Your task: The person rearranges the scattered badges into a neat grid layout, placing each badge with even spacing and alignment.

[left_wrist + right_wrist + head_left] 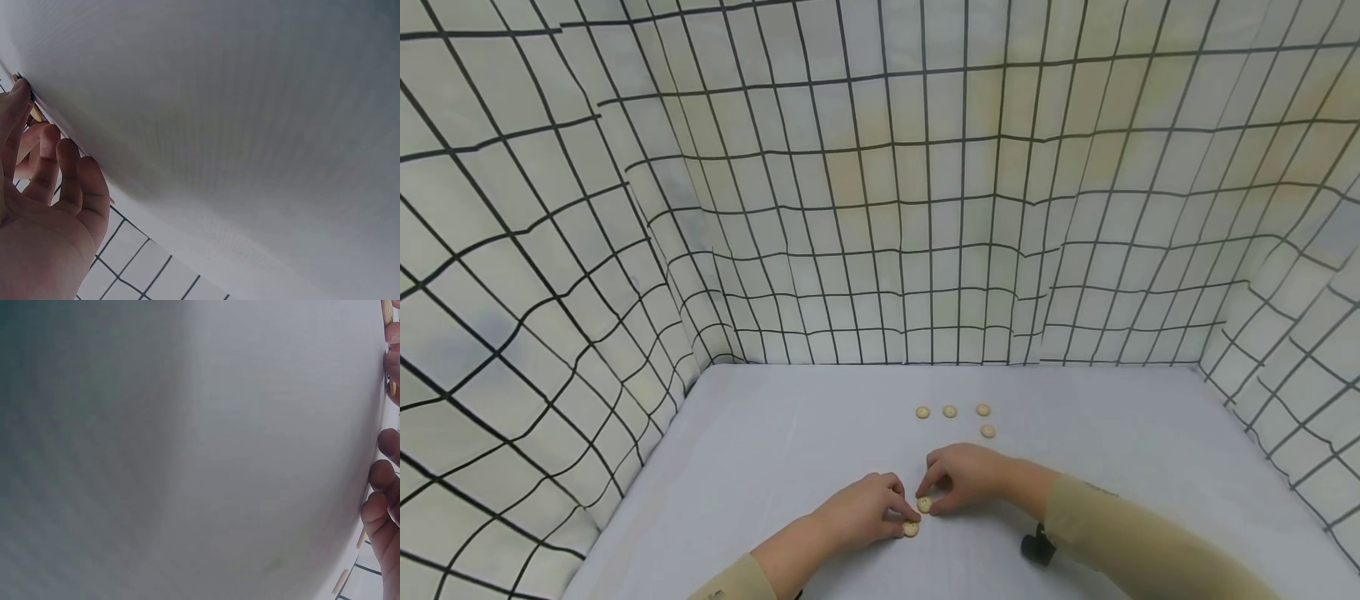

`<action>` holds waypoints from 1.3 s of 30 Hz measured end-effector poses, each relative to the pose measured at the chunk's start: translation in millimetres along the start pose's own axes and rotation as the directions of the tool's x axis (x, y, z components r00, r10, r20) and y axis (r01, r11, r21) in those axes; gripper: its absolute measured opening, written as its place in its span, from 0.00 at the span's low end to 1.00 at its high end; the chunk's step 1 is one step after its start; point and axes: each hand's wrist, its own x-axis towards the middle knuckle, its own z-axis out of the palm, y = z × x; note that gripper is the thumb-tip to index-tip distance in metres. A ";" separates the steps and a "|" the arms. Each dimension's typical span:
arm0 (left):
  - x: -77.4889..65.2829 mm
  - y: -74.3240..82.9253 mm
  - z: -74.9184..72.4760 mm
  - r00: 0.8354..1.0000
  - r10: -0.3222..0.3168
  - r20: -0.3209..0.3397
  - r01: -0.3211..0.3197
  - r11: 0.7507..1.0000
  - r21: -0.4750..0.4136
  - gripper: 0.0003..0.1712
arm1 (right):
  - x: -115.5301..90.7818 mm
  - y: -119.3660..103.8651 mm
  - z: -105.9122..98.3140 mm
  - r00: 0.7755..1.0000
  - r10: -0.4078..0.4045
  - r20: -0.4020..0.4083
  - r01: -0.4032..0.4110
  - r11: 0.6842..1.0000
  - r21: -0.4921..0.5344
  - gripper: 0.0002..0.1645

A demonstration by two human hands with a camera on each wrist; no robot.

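Observation:
Two pale round wooden buttons lie close together near the front of the table in the head view. My left hand (867, 510) has thumb and index finger at the edges of the nearer button (911, 529), pinching it. Just beyond it, my right hand (968, 477) pinches the other button (924, 505) between thumb and fingertip. In the left wrist view, the left hand (53, 194) shows its other fingers loosely bent beside the cloth. Only fingers of the right hand (384, 500) appear at the edge of the right wrist view.
Farther back, three similar buttons form a row: left (922, 412), middle (950, 412) and right (983, 410). Another button (988, 432) lies just in front of the right one. A white cloth covers the table (790, 433); white sheets with a black grid (880, 208) stand around it.

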 end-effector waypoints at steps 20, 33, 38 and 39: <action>-0.9 1.8 -1.9 1.000 -0.006 0.003 0.005 1.000 0.007 0.13 | -1.9 7.1 1.5 0.999 0.041 -0.021 -0.040 0.998 0.048 0.14; -1.2 1.2 -1.3 1.000 -0.008 0.014 0.008 1.000 0.001 0.13 | -8.3 20.2 -7.0 0.988 0.133 -0.079 -0.131 0.991 0.028 0.12; -1.4 0.2 -0.7 1.000 0.000 0.011 0.000 1.000 -0.006 0.13 | -10.5 29.3 -11.2 0.978 0.185 -0.095 -0.184 0.983 0.027 0.12; -1.5 0.0 -0.6 1.000 0.000 0.010 0.000 1.000 -0.007 0.13 | -11.0 31.0 -12.1 0.977 0.189 -0.103 -0.187 0.982 0.029 0.12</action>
